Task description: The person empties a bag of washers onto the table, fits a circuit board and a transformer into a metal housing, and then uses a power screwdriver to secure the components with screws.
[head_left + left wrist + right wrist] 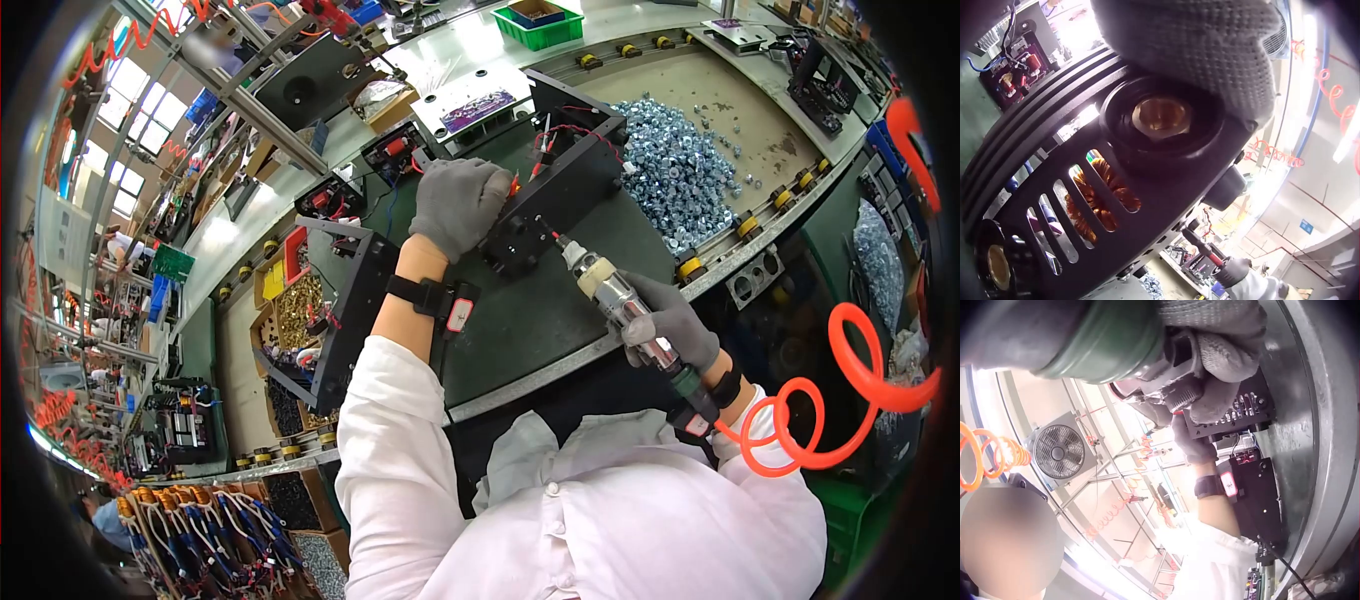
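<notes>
A grey-gloved left hand (460, 205) grips the upper edge of a black slotted metal housing (578, 190) on the green work surface. The left wrist view shows its knitted glove close over a round socket with a brass insert (1161, 117); copper windings (1088, 200) show through the slots. The gloved right hand (685, 322) is wrapped around an air screwdriver (612, 290), tilted with its bit toward the housing's front panel and a small gap between them. In the right wrist view, curled fingers (1219, 359) surround the tool beside its green end (1110, 344).
A coiled orange air hose (800, 465) runs from the screwdriver's back end. Silvery small metal parts (675, 165) lie heaped at right, beside a roller track (748, 226). Another black housing (355, 315) stands left of the left arm. Behind are a white-topped unit (470, 105) and green bin (540, 32).
</notes>
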Demonstrator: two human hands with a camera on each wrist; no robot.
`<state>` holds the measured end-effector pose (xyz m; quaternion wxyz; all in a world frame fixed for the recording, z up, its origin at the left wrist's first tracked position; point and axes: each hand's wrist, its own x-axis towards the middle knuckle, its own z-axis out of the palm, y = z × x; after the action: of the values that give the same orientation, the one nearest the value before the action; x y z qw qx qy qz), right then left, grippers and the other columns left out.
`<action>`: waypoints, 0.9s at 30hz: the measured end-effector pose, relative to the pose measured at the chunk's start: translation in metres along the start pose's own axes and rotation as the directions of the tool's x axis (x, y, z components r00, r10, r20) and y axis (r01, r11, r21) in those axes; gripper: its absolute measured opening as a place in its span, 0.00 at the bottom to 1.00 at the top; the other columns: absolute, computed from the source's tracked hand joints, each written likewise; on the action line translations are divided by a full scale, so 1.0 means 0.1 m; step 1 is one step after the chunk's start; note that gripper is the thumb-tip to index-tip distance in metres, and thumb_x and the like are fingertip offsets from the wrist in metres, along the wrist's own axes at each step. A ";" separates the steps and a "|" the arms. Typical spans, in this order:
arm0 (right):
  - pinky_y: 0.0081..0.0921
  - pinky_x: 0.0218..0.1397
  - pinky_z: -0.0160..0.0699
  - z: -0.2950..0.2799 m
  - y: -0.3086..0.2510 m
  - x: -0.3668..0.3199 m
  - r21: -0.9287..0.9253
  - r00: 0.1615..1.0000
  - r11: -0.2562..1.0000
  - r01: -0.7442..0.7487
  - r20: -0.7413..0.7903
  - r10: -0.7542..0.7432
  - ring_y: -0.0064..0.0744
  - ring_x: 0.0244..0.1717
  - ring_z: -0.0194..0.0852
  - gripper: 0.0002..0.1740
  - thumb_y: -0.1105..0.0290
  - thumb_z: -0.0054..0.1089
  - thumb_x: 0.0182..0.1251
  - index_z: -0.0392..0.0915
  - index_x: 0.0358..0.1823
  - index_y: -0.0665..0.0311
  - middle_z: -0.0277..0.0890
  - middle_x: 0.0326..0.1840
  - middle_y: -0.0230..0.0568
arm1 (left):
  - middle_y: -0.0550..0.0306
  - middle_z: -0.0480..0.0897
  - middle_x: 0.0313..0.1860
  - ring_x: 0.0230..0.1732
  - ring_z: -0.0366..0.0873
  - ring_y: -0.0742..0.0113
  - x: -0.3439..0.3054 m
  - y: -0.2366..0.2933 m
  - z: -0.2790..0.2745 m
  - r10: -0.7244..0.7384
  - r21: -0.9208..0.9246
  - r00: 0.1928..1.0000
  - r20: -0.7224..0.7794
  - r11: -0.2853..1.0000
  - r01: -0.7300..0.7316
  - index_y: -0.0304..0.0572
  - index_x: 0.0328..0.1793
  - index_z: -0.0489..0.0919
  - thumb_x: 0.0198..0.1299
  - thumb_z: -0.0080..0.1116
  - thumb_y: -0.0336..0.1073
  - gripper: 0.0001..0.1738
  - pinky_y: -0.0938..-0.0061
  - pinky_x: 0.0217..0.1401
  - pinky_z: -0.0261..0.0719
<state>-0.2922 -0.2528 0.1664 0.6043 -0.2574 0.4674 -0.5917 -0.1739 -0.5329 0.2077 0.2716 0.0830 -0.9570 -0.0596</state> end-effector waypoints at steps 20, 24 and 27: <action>0.12 0.08 0.56 -1.27 0.00 -1.60 0.287 0.764 0.930 -0.231 -0.538 0.356 0.22 0.08 0.63 0.18 0.53 0.55 0.60 0.79 0.33 0.62 0.77 0.20 0.42 | 0.59 0.82 0.44 0.52 0.78 0.60 0.18 0.12 -0.04 -0.047 0.461 0.905 0.424 0.871 -0.171 0.53 0.58 0.76 0.65 0.47 0.34 0.16 0.69 0.55 0.74; 0.12 0.09 0.56 -1.84 0.24 -1.20 0.389 0.833 0.891 -0.234 -0.393 0.390 0.21 0.10 0.64 0.15 0.52 0.51 0.65 0.74 0.33 0.56 0.76 0.22 0.39 | 0.52 0.81 0.31 0.42 0.78 0.50 -0.05 0.04 0.14 -0.114 -0.044 0.977 -0.180 0.993 0.108 0.44 0.31 0.81 0.63 0.51 0.39 0.12 0.62 0.50 0.72; 0.12 0.11 0.57 -2.18 0.73 -1.08 0.472 0.825 0.881 -0.013 -0.494 0.276 0.18 0.14 0.62 0.17 0.48 0.47 0.67 0.74 0.37 0.52 0.73 0.22 0.33 | 0.52 0.78 0.25 0.28 0.75 0.50 -0.11 0.02 0.15 -0.022 -0.010 0.925 -0.379 1.000 0.020 0.41 0.28 0.78 0.60 0.55 0.36 0.10 0.59 0.38 0.71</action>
<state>-0.4321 -0.0849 0.0372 0.5321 0.1064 0.4893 -0.6827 -0.1729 -0.5280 0.1892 0.4512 0.1026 -0.8852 -0.0480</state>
